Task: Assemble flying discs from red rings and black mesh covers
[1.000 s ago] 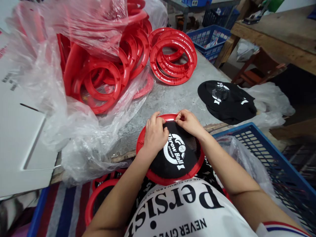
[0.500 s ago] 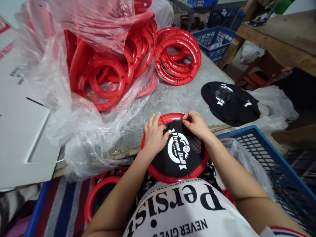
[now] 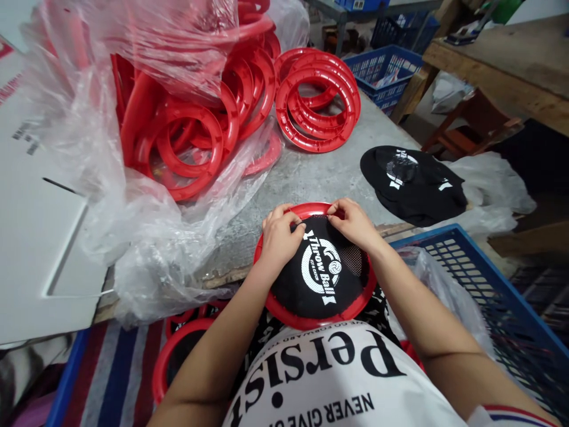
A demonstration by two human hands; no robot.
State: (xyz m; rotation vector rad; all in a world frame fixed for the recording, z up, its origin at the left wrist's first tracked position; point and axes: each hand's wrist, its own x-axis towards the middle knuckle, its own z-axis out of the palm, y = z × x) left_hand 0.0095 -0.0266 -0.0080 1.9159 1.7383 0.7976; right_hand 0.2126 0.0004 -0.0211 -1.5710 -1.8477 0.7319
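A red plastic ring (image 3: 306, 324) rests against my lap at the table's edge. Across it lies a round black mesh fabric (image 3: 288, 290) with a white "Throw Ball" print, covering the opening. My left hand (image 3: 280, 234) is at the ring's upper left, its fingers curled over the rim and its thumb and fingertips closed at the fabric's edge. At the top right of the ring, my right hand (image 3: 350, 222) pinches the fabric's far edge beside the rim. A narrow red strip of rim shows between the two hands.
Several red rings (image 3: 317, 139) are stacked on the grey table (image 3: 329, 172); more lie in a clear plastic bag (image 3: 160, 249). Black printed fabric discs (image 3: 413, 190) are at right. Blue crates (image 3: 489, 284) flank me, covered rings (image 3: 162, 362) in the left one. A white carton (image 3: 40, 249) stands left.
My left hand's fingers, stretched out over the rim before, have curled and drawn in towards the fabric's edge. My right hand keeps its pinch in nearly the same place.
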